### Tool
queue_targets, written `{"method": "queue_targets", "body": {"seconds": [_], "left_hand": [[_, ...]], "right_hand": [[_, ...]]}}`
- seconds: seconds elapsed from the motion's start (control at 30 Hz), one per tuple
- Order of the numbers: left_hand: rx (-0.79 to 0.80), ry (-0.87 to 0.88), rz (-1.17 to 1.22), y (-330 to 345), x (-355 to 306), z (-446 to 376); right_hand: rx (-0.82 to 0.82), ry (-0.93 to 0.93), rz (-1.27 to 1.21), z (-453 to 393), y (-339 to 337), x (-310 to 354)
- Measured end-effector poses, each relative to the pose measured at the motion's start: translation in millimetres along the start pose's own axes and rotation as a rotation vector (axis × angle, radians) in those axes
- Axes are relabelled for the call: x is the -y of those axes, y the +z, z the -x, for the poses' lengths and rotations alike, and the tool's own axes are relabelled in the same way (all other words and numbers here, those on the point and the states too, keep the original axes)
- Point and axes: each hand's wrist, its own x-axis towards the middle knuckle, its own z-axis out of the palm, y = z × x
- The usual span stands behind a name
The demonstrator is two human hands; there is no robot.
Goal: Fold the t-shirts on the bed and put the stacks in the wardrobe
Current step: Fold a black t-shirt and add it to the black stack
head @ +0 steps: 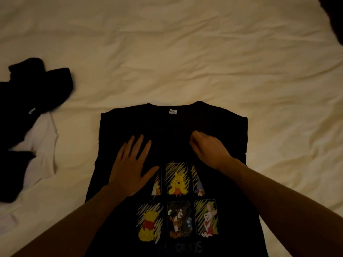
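1. A black t-shirt [174, 138] lies flat on the bed [185, 52], front side up, in the lower middle of the view. Its collar, with a small white label, points away from the person.
2. Both sleeves of this shirt seem folded in, so the sides make nearly straight edges.
3. On the chest there is a print of six small cartoon panels in two rows, with yellow bears and a pink animal. Under them are some letters, too dark to read.
4. The left hand [130, 164] rests flat on the shirt, just left of the upper row of panels. Its fingers are straight and spread, and it grasps nothing.
5. The right hand [209, 147] is on the shirt above the upper right panel. Its fingers are curled down to the cloth. It looks like they pinch a small fold of the fabric, but in the dim light I cannot tell this for sure.
6. The sheet of the bed is cream and full of wrinkles.
7. At the left edge lies a heap of clothes, well apart from the shirt: a crumpled black garment [37, 86] partly over a white garment [44, 145].
8. A dark shape [334, 13] fills the upper right corner; I cannot tell what it is.
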Motion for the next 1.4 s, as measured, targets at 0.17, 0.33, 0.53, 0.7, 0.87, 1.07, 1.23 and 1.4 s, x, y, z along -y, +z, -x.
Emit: {"method": "queue_targets", "body": {"seconds": [0.17,0.33,0.53,0.7,0.87,1.07,1.23,1.4], "left_hand": [[-0.276,-0.108,0.099,-34,15,-50],[0.003,-0.334,-0.044,-71,66,-106],[-0.009,-0.325,0.29,-98,75,-112],[-0.155,-0.25,0.349,-106,71,-90],[-0.313,-0.11,0.364,-113,65,-38],[-0.32,-0.01,0.268,-94,39,68],[-0.105,0.121,0.197,-31,34,141],[-0.033,0.038,0.168,-8,21,159]], "right_hand": [[-0.362,0.249,0.12,-27,-32,-33],[-0.011,0.487,0.236,-52,-55,-69],[-0.134,0.296,0.118,-40,-64,-73],[-0.225,0.18,0.108,-14,-82,-70],[-0.394,0.059,0.081,28,-89,-60],[-0.453,-0.033,0.132,127,-33,-41],[-0.271,-0.063,0.267,198,33,-49],[-0.113,0.041,0.415,208,56,-38]]}}
